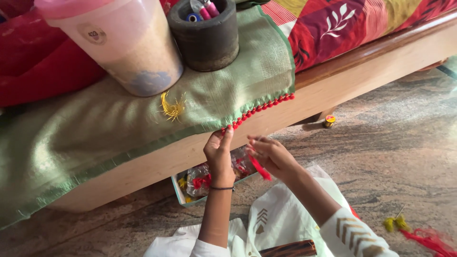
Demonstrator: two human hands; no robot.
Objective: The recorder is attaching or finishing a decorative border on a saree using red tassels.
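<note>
I see left hand (219,154) pinching the green cloth (119,123) edge by the red tassels (259,108), right hand (270,154) fingers closed on red thread (260,168).

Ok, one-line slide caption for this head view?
Left hand pinches the green cloth at its red bead edging; right hand holds red thread.

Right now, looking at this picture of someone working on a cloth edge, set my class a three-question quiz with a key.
1. True or false: the left hand touches the green cloth at its red-beaded edge.
2. What colour is the thread in the right hand?
3. What stands beside the plastic jar: A a kettle, B a dark round pot, C a book?

Key: 1 true; 2 red; 3 B.
</note>
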